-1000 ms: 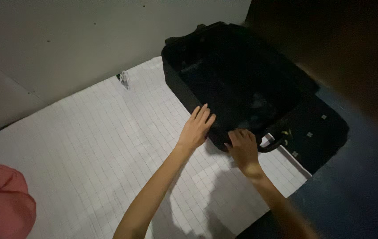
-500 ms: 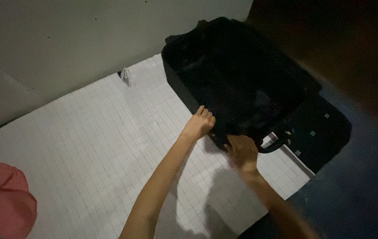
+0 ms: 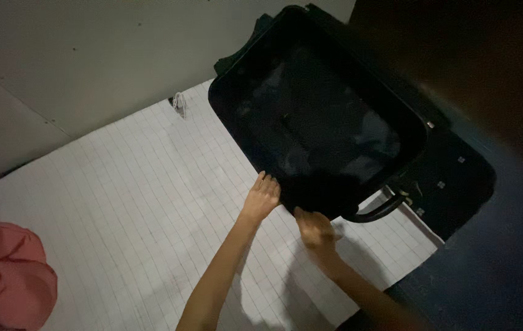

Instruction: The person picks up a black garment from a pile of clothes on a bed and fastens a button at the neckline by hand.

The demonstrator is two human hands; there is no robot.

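A white gridded sheet (image 3: 126,202) is spread across the middle of the frame. A pink cloth (image 3: 7,270) is seen at lower left, a grey wall (image 3: 90,55) at upper left.

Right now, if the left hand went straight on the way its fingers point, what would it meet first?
The left hand already touches the black suitcase at its near corner, so it would likely press into that wall first.

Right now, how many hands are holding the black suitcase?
2. The left hand grips the near edge of the black suitcase; the right hand holds it just beside, near the handle. No other hands show.
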